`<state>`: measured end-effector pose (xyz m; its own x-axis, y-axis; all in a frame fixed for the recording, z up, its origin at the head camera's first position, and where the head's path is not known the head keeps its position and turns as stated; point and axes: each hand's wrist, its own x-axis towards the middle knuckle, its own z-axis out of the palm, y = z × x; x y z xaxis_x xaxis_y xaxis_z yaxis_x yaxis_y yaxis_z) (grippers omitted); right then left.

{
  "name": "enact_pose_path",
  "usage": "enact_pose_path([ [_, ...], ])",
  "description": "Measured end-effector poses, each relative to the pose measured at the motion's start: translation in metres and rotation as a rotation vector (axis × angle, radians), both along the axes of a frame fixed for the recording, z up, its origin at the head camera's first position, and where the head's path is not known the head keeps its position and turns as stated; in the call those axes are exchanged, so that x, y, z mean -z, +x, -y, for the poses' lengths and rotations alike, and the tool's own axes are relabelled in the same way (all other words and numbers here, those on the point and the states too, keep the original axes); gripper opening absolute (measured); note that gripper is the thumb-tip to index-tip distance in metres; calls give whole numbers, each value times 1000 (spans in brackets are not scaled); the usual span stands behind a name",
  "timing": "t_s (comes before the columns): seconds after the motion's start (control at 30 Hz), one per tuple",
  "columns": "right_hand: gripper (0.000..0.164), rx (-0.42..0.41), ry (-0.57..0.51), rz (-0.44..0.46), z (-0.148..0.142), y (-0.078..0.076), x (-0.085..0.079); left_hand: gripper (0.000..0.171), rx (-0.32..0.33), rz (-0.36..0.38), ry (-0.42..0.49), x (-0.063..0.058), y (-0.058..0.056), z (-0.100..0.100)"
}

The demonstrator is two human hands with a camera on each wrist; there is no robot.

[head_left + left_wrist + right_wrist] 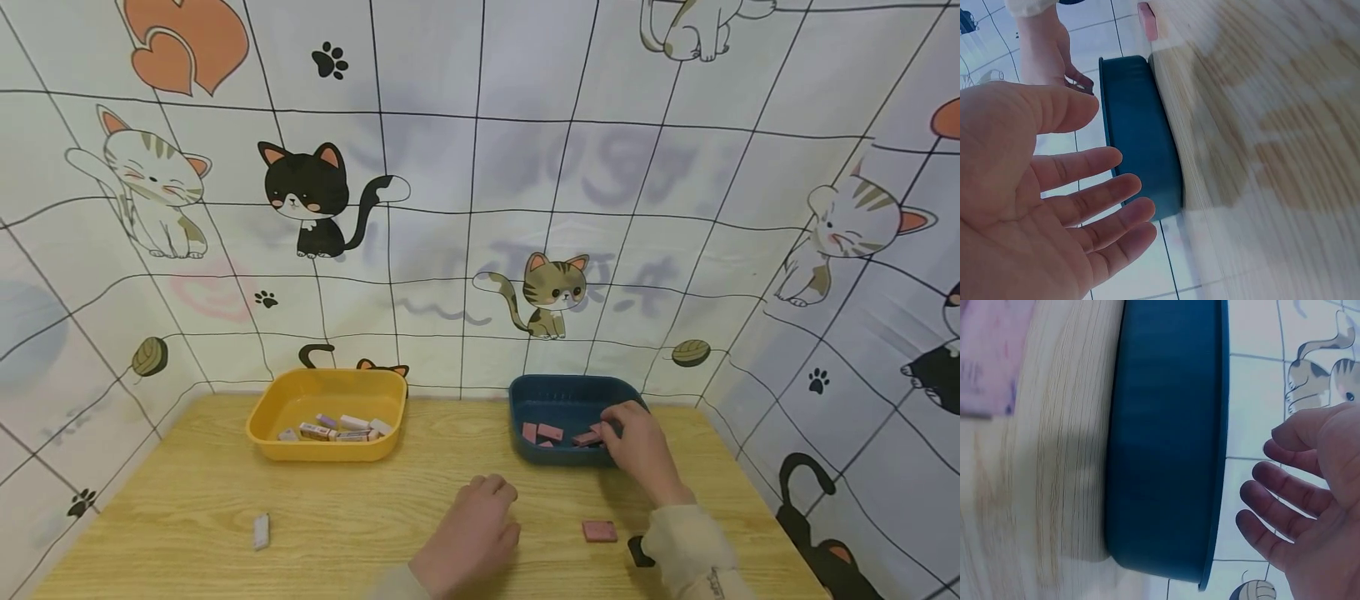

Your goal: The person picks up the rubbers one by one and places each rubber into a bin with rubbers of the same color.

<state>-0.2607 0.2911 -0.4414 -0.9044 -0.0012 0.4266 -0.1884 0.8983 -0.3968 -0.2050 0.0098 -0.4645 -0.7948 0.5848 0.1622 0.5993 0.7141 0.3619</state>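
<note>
My right hand (637,446) is over the right part of a dark blue plastic basin (577,457), its fingertips close above pink blocks (550,432) lying inside. In the right wrist view its fingers are loosely bent, with nothing visible between them, beside the wall of the basin (1166,437). My left hand (474,529) hovers over the table in front of the basin. Its palm and spread, relaxed fingers show bare in the left wrist view. A single pink block (599,531) with faint print lies on the table between the hands and nearer the right sleeve.
A yellow basin (326,451) at the back left holds several small white and purple blocks (352,423), some with printed sleeves. One whitish block (261,532) lies on the wooden table (330,517) at the left. Cat-patterned cloth (435,250) walls the table's back and sides.
</note>
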Motion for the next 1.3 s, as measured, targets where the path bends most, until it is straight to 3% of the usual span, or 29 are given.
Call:
enact_pose_path([
  [0.17, 10, -32, -3, -95, 10, 6, 0, 28, -17, 4, 29, 0, -2, 10],
  [0.43, 11, -55, -40, -68, 27, 17, -2, 28, -66, 4, 72, -4, 0, 28],
  [0.73, 13, -103, -21, -199, 37, 27, 2, 28, -104, -14, 130, -5, 3, 54],
  [1.0, 17, -122, -53, -166, 51, 41, 2, 28, -137, -29, 173, -5, 4, 74],
  [1.3, 24, -180, -48, -261, 66, 49, 1, 27, -215, -13, 191, -6, 3, 92],
])
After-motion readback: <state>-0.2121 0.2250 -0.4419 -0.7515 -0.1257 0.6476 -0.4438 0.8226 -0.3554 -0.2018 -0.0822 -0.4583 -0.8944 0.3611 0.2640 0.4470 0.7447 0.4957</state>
